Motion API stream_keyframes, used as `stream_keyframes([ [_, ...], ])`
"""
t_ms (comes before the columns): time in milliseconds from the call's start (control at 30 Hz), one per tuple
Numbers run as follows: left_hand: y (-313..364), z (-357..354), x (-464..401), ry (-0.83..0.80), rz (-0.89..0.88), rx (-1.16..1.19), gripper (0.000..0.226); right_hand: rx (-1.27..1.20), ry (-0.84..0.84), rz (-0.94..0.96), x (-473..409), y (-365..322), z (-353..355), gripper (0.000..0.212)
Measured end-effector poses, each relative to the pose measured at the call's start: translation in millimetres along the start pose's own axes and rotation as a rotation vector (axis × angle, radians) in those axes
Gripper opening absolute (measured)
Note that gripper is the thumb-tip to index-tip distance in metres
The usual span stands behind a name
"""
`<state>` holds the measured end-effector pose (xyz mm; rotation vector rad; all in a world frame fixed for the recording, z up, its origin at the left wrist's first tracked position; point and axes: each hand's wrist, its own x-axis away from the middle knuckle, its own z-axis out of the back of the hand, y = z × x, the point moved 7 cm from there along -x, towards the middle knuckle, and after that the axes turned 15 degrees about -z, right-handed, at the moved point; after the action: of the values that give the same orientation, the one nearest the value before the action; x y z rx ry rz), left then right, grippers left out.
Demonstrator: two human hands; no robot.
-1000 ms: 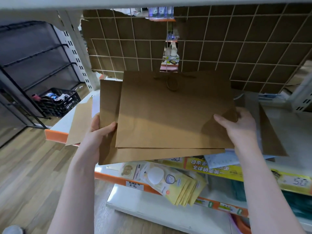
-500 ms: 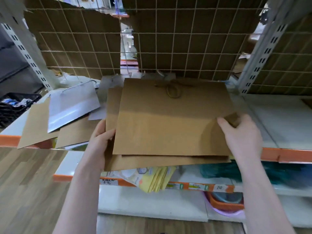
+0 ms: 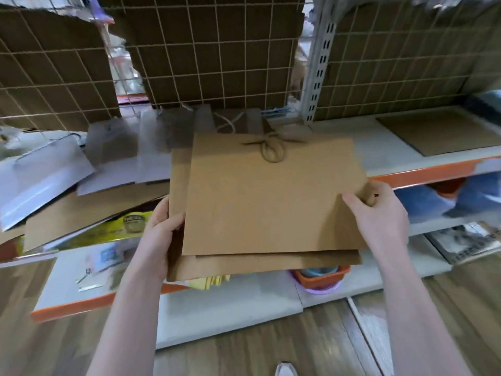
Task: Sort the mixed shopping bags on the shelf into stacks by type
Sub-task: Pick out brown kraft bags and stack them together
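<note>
Left grip [image 3: 160,229] and right grip [image 3: 379,213] clasping flat matte kraft paper bags [image 3: 271,202], twisted cord handle [image 3: 272,151], white shelf [image 3: 379,156]

The top kraft paper bag [image 3: 271,196] covers most of the kraft bags under it, leaving only their left and lower margins showing. The left hand [image 3: 160,234] has its fingers tucked out of sight beneath that stack; the right hand [image 3: 379,215] hides the stack's right corner. The white paper bag [image 3: 40,177] at the shelf's left end is blurred. The flat kraft sheet [image 3: 444,134] is cut off by the right edge. Goods on the lower shelf [image 3: 189,308] are too smeared to identify.
</note>
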<state>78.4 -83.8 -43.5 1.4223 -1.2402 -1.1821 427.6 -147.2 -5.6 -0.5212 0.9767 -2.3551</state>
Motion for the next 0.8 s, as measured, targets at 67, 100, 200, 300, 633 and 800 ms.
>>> stream_keyframes([
  [67, 3.1, -17.3, 0.4, -0.024, 0.002, -0.003, 0.027, -0.027, 0.006, -0.016, -8.1, 10.6, 15.7, 0.053],
  [100, 4.8, -27.3, 0.9, -0.035, -0.001, -0.005, 0.026, -0.039, 0.011, -0.021, -13.1, 16.3, 24.0, 0.053],
  [200, 5.7, -62.3, 1.5, -0.059, -0.018, -0.006, 0.022, -0.072, 0.030, -0.032, -33.4, 34.5, 50.8, 0.052],
  [300, 1.4, -108.1, 1.4, -0.065, -0.030, 0.023, 0.022, -0.076, 0.047, -0.045, -65.4, 55.4, 79.9, 0.054],
  [633, -39.2, -329.7, 22.3, -0.052, -0.020, 0.025, 0.028, -0.079, 0.062, -0.011, -225.1, 132.4, 207.6, 0.057],
  [800, -47.0, -418.7, 22.8, -0.055, -0.003, -0.019, 0.028, -0.098, 0.060, -0.012, -292.2, 160.5, 250.2, 0.050],
])
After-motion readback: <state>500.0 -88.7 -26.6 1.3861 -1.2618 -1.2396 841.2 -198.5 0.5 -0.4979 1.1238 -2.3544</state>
